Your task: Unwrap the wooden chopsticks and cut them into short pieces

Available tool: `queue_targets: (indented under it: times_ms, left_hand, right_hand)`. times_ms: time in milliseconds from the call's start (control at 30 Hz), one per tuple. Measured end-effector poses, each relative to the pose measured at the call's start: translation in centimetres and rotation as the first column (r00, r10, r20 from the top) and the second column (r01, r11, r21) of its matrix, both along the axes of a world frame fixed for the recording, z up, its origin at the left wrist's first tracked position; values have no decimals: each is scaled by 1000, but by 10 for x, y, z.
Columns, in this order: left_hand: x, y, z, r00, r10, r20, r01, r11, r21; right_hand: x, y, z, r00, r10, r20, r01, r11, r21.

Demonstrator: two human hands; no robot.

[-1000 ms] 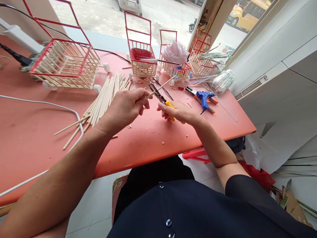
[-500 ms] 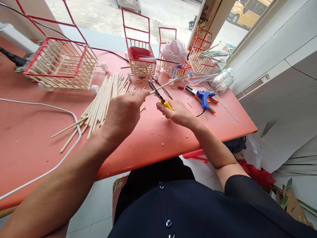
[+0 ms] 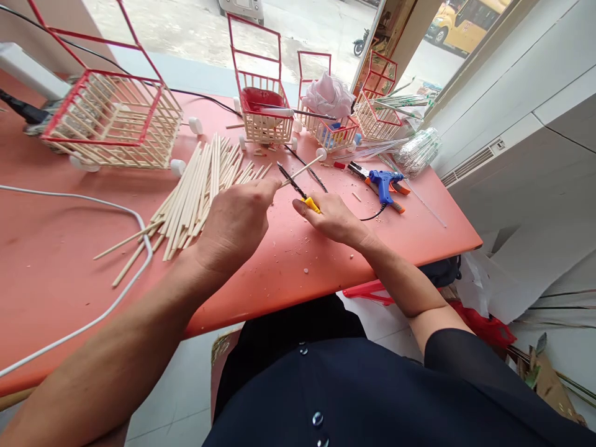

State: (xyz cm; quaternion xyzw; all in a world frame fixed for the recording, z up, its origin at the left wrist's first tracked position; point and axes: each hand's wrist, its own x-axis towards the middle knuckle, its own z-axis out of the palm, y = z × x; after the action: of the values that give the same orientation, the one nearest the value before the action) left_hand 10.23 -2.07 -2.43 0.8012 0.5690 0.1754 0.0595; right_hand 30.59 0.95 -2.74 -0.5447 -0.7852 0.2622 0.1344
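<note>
Gripped in my left hand (image 3: 242, 214), a thin wooden stick (image 3: 306, 167) crosses the dark end of the yellow-handled pliers (image 3: 300, 190) clasped in my right hand (image 3: 334, 217), above a red tabletop (image 3: 270, 279); a loose stick pile (image 3: 193, 192) lies beside my left hand.

The person wears a dark navy top (image 3: 372, 391), its right sleeve (image 3: 454, 354) ending near the elbow. Round, shiny buttons (image 3: 317, 418) run down the front. A black garment (image 3: 302, 320) covers the lap.
</note>
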Motion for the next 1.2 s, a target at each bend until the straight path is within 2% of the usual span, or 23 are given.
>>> queue_targets:
  times_ms: [133,267,400,567,767,933,1033,1133,1200]
  left_hand:
    - [-4,4,-4,999,-17,31,17,1000,-18]
    - [-5,6,-8,997,-12,74,15,999,-49]
    - [-2,4,-4,997,4,73,2,997,-80]
    - [1,1,2,993,6,121,0,999,-50]
    - [4,-1,9,986,98,134,-84,991,-107]
    - [7,-7,9,986,135,94,-136,991,4]
    - [8,-6,8,985,152,77,-156,986,57]
    - [5,0,6,981,171,86,-174,985,22]
    - [2,6,3,980,158,120,-158,987,-8]
  right_hand:
    - [-1,2,-3,999,12,42,-11,999,-30]
    - [-2,3,-4,998,10,64,-10,1000,-4]
    - [-1,2,-5,999,2,49,-4,999,36]
    - [-1,2,-5,1000,-25,14,24,994,109]
    - [-3,3,-6,999,-19,-42,25,988,155]
    - [-6,3,-11,998,-42,-56,51,984,171]
    - [-9,5,-10,997,-21,-69,30,992,122]
    - [-12,8,-7,999,2,-52,-1,1000,27]
    - [-14,11,-6,1000,-16,-2,16,999,28]
